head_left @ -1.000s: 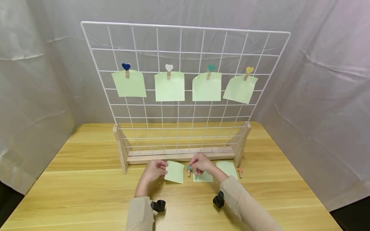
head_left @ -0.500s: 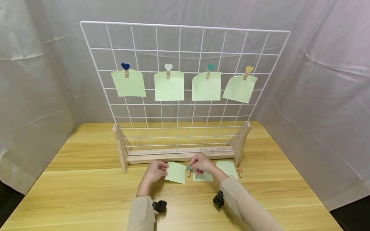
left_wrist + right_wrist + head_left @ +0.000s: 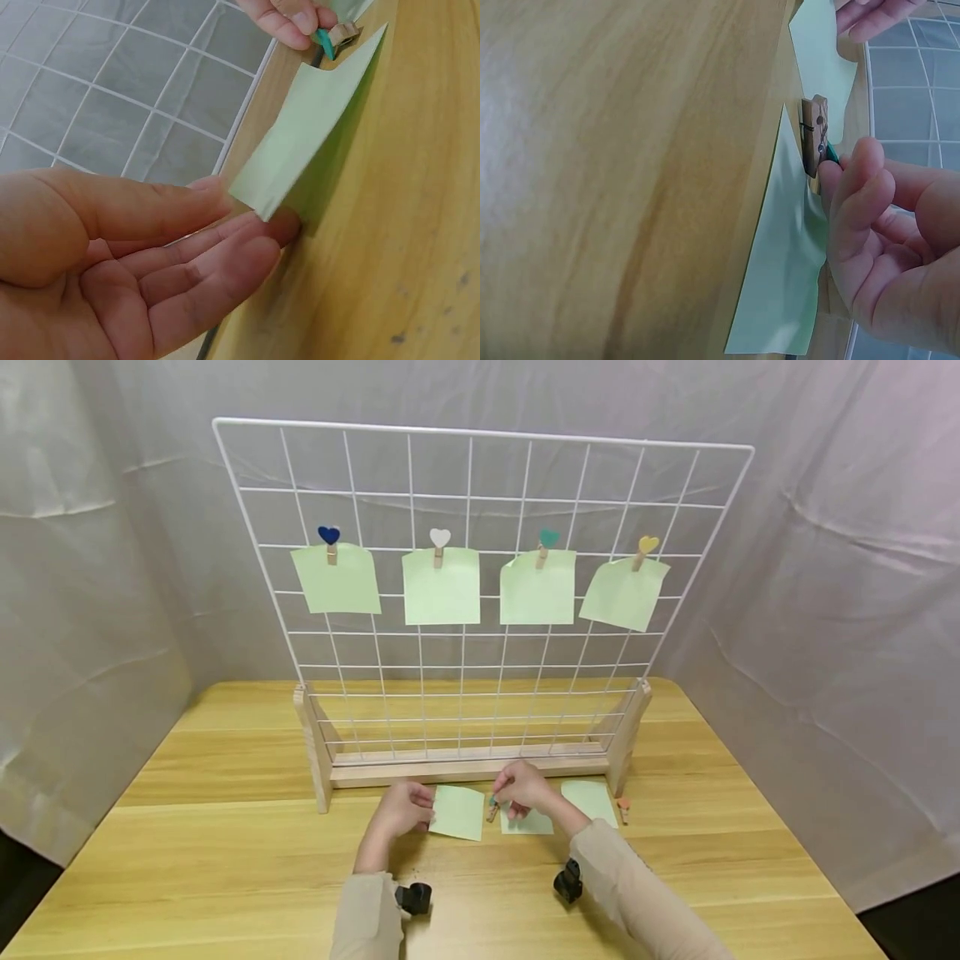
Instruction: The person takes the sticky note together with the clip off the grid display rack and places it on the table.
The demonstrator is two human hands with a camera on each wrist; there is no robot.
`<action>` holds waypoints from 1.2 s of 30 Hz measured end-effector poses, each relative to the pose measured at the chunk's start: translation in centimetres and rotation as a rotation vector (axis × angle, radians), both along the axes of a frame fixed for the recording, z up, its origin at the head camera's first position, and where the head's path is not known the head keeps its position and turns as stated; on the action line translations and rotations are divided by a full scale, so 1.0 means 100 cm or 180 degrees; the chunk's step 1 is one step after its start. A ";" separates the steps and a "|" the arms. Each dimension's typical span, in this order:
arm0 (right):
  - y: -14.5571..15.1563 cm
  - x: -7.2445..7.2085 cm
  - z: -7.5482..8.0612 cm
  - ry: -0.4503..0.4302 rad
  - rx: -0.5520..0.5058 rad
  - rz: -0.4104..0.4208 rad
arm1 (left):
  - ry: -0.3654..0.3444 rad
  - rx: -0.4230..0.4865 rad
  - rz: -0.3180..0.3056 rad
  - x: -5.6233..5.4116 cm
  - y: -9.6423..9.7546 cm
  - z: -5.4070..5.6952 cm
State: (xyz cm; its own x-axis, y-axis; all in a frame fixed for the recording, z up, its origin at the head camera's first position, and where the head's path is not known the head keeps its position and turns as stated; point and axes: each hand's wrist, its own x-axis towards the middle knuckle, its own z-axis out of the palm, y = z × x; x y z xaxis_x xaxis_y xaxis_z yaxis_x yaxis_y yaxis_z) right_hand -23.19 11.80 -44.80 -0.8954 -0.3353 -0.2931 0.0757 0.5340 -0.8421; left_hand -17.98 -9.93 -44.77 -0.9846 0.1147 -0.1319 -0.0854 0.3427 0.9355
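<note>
My left hand (image 3: 399, 808) pinches the near edge of a pale green sticky note (image 3: 459, 814) between thumb and fingers. In the left wrist view that sticky note (image 3: 307, 127) slants up from the wooden table, its far end beside the other hand. With thumb and fingertips, my right hand (image 3: 522, 787) grips the heart end of a small wooden clothespin (image 3: 492, 811) that has a teal heart. The clothespin (image 3: 814, 139) lies on its side in the right wrist view. Partly under the right hand, a second sticky note (image 3: 529, 824) rests on the table.
Behind the hands stands a white wire grid (image 3: 480, 632) on a wooden base (image 3: 420, 772). Several green notes hang there from heart clothespins, one being a blue-heart clothespin (image 3: 331, 545). At right lie another note (image 3: 590, 802) and an orange-heart clothespin (image 3: 624, 811).
The left hand's note has shifted slightly right and now lies flatter. The teal-heart clothespin, upright in view before, has tilted in the right hand's fingers.
</note>
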 end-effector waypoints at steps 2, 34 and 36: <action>0.000 0.001 0.001 0.0022 0.0026 0.0009 | -0.0022 -0.0028 0.0038 0.001 0.001 0.003; -0.021 -0.003 0.037 0.0164 -0.0248 0.0304 | 0.0444 -0.0327 0.0222 -0.002 -0.021 0.023; -0.024 -0.003 0.039 0.0177 -0.0282 0.0303 | 0.0504 -0.0364 0.0240 -0.003 -0.023 0.025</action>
